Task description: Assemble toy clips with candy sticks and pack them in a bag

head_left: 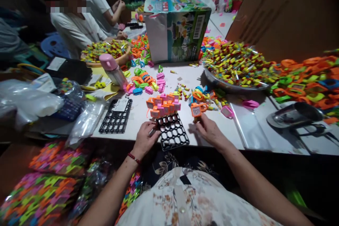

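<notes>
**Right hand pinches an orange watch-shaped plastic toy beside a black plastic grid tray**

The toy stands upright above the white tabletop, just right of the tray and apart from it, its lower end clamped between the thumb and fingers of the right hand. The left hand curls at the tray's left edge, touching it; whether its fingers are clamped on the rim, I cannot tell. Orange and pink square-faced plastic toys crowd the tray's far rows, while its near rows show open cells.

To the left lies a second black grid tray with a white label. Behind it stands a clear bottle with a pink lid. A round metal bowl to the right is heaped with small yellow-and-red wrapped tubes. A printed green-and-blue cardboard box stands at the back, with loose multicoloured plastic toys scattered in front. At far left, two people in light shirts sit near a tan bowl filled with similar tubes.
</notes>
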`<state>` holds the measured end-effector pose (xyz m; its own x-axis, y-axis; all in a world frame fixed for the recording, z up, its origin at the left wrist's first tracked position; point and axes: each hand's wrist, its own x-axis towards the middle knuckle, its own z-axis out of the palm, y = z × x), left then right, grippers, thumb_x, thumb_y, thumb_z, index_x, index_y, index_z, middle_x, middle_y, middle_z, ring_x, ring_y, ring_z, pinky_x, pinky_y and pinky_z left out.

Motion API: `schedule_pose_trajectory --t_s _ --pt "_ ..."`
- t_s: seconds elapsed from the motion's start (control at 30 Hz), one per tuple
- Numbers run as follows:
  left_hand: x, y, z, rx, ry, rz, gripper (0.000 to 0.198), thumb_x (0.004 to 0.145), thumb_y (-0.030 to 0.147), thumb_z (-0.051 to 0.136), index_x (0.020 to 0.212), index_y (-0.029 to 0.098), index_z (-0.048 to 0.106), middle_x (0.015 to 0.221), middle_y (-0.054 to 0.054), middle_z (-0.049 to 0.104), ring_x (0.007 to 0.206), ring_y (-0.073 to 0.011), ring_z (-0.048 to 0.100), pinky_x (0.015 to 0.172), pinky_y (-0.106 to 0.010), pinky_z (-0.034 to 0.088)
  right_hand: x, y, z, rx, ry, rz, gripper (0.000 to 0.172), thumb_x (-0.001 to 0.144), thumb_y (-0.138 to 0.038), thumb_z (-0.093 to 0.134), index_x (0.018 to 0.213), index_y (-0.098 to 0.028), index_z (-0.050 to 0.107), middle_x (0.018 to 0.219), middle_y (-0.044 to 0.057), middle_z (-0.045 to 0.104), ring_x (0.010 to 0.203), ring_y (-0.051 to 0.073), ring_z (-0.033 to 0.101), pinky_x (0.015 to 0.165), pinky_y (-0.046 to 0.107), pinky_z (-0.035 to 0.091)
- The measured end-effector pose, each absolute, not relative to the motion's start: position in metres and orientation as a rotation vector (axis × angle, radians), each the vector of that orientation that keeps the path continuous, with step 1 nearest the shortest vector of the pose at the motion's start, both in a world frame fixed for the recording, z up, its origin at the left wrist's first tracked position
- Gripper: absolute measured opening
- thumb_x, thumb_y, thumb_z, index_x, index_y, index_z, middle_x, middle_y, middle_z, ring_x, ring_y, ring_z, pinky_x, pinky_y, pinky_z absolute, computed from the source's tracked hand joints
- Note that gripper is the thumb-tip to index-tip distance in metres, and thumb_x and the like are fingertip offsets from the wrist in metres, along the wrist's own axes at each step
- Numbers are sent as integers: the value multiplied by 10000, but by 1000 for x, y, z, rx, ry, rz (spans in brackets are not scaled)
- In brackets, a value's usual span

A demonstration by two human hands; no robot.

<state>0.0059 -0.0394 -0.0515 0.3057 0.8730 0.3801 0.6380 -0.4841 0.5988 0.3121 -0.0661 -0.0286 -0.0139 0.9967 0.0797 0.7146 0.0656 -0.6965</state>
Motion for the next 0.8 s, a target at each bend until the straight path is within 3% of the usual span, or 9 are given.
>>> schedule_pose_trajectory --t_s 0.13,0.37,0.53,0.8 --pt "13 -36 -54 2158 1420 923 231 834 268 718 1052 196 691 1077 -75 628 1049 -225 591 941 -388 516 240 -56 -33 -1394 -1676 952 148 878 -268 536 903 -173 646 840 45 690 751 178 626 712 276 487" --pt "17 -38 -54 2142 1433 867 225 794 185 693 1019 177 685 1085 -71 626 1058 -231 554 952 -398 496 189 -26 -42 -1311 -1934 776 157 909 -174 542 868 -178 693 889 68 711 827 184 640 756 270 475" --pt "18 -39 -48 2100 1433 809 279 773 126 654 1049 165 666 1079 -84 632 1045 -240 546 935 -408 493 190 -22 -46 -1332 -2051 735 163 841 -89 579 900 -179 702 905 73 703 856 198 619 784 284 459" --pt "19 -38 -43 2080 1464 767 260 744 125 649 999 172 644 1027 -70 626 993 -239 546 883 -384 486 179 -16 -47 -1407 -2121 689 118 852 -112 597 902 -162 691 887 77 666 848 186 593 812 288 461"
